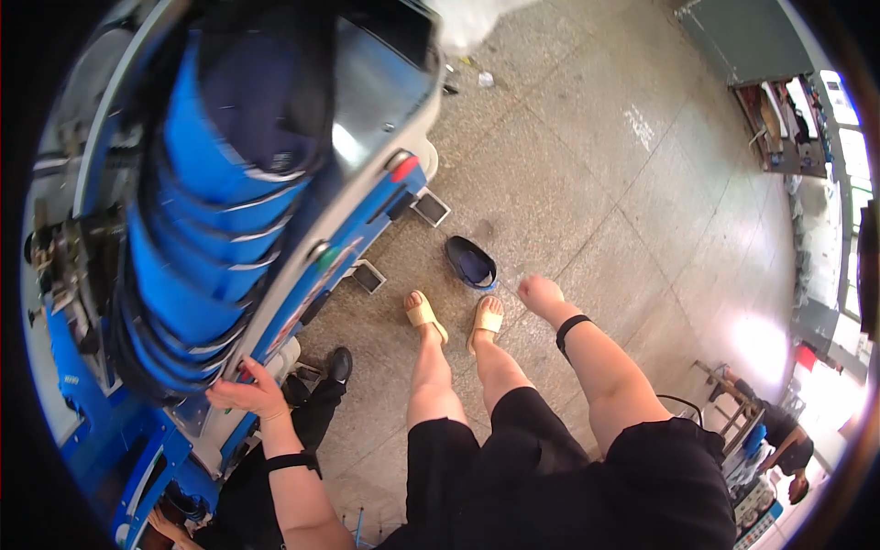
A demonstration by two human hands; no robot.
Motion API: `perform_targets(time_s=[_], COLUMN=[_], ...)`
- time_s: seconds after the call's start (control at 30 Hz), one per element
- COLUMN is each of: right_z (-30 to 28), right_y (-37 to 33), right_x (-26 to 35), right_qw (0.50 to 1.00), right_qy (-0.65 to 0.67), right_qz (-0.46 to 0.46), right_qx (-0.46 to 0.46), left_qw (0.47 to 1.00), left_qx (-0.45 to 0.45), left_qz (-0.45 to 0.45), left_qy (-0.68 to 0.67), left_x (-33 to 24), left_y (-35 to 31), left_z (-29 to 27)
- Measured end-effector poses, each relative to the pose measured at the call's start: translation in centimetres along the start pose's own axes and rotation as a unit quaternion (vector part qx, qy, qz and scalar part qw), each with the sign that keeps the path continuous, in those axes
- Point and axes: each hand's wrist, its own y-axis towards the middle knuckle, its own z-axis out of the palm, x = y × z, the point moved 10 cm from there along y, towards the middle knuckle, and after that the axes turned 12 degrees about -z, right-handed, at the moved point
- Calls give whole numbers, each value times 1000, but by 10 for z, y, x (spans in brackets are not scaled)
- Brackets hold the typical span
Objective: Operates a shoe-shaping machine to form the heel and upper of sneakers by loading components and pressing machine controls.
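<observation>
My left hand (249, 394) is at the near end of a long stack of nested blue and black caps (206, 220), its fingers stretched out and apart. Whether its fingertips touch the lowest cap or the machine's edge, I cannot tell. The stack lies along a blue and white machine (316, 252) with red and green buttons. Out over the floor hangs my right hand (541, 295), fingers curled in, with nothing visible in them. Just beyond it, a dark cap (472, 263) rests on the floor in front of my feet, its hollow side showing.
Metal machine feet (429, 208) jut onto the speckled floor (587, 137). At lower left, a person in dark trousers (316, 412) is close to my left arm. Another person (779, 431) is at the far right, near a metal frame. A cabinet (784, 124) stands at upper right.
</observation>
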Motion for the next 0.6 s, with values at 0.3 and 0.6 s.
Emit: perform_targets(time_s=[0.3, 0.6], right_z=[224, 317], right_y=[53, 166], right_x=[-61, -122], right_qw=[973, 965], right_qy=[-95, -127], right_qz=[-58, 18], right_qx=[201, 227], left_qw=[997, 963], left_qx=[-56, -112], left_qz=[-23, -187], left_qy=[-53, -158], left_x=[21, 38], left_y=[3, -7], left_z=[9, 20])
